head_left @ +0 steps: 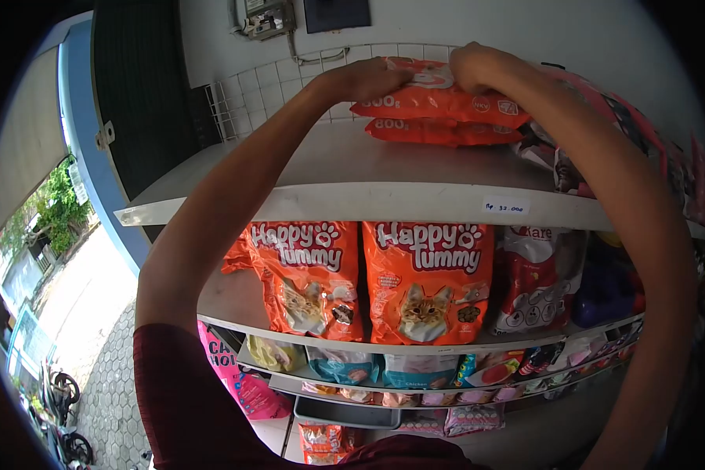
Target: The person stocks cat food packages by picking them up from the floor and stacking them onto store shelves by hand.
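Two orange 800 g bags of cat food lie flat in a stack on the top shelf (pixel 329 168). Both hands are on the upper cat food bag (pixel 439 99), which rests on the lower bag (pixel 439 133). At its left end my left hand (pixel 372 78) grips it, the thumb lying over the top. My right hand (pixel 478 67) has its fingers curled at the bag's far right edge, and the fingertips are hidden. Below, two upright orange Happy Tummy bags (pixel 428 290) stand on the second shelf.
Pink and black bags (pixel 603 110) fill the top shelf's right end, beside my right forearm. A white wire grid (pixel 251 98) stands along the back. A price tag (pixel 505 206) marks the shelf edge. Lower shelves (pixel 352 352) hold more bags; a doorway opens at left.
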`<state>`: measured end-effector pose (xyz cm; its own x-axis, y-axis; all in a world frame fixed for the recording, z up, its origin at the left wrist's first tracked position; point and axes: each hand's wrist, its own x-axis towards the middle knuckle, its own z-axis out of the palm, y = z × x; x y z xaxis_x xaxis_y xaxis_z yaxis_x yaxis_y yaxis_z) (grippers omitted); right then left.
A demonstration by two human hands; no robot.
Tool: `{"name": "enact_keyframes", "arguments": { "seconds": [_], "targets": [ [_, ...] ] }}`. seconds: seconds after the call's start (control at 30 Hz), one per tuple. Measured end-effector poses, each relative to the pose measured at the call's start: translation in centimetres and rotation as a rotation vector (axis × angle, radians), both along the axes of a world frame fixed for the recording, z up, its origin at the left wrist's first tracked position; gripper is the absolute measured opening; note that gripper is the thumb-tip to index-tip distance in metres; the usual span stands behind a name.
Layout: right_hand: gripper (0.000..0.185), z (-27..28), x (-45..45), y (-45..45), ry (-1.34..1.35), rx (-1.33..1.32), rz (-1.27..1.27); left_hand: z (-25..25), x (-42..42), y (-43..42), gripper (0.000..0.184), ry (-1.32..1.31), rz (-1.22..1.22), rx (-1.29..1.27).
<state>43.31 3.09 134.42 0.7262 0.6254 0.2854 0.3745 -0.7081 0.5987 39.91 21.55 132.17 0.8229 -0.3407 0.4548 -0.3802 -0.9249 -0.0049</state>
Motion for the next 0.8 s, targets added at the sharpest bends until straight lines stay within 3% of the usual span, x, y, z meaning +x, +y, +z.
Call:
{"name": "enact_keyframes", "arguments": {
  "seconds": [0.1, 0.27, 0.33, 0.37, 0.47, 0.53, 0.6, 0.67, 0.73, 0.8],
  "targets": [
    [0.030, -1.2, -0.6, -0.2, -0.118, 0.336, 0.145, -1.0, 0.2, 0.0, 0.046, -0.010, 0.009, 0.011],
    [0.031, -2.6, 0.7, -1.7, -0.417, 0.371, 0.262, -0.8, -0.7, -0.5, 0.049, 0.020, 0.155, 0.001],
    [0.019, -2.5, -0.4, -5.3, -0.148, 0.470, 1.213, -0.6, -2.1, -0.8, 0.050, 0.018, 0.201, 0.000],
    [0.019, -2.6, -2.4, -5.2, -0.141, 0.469, 1.213, 0.1, -4.1, -1.7, 0.056, 0.008, 0.264, -0.043],
    [0.020, -4.3, -10.6, -2.8, -0.272, 0.746, 0.444, -0.1, -9.1, -2.8, 0.072, 0.021, 0.402, -0.131],
    [0.019, -6.6, -13.5, -3.0, -0.285, 0.885, 0.536, -1.6, -11.5, -1.7, 0.076, -0.285, 0.095, -0.254],
    [0.020, -8.7, -15.8, -3.0, -0.318, 0.921, 0.609, -3.7, -14.7, -1.2, 0.073, -0.394, -0.024, -0.331],
    [0.022, -10.8, -17.5, -2.7, -0.544, 0.980, 0.746, -6.2, -18.0, -0.7, 0.071, -0.489, -0.112, -0.367],
    [0.027, -14.4, -16.1, -4.6, -0.440, 0.906, 0.873, -9.3, -21.0, 0.3, 0.068, -0.588, -0.259, -0.337],
    [0.026, -17.7, -16.9, -4.9, -0.360, 0.944, 0.994, -12.8, -24.0, 2.6, 0.051, -0.671, -0.159, -0.257]
  ]
}}
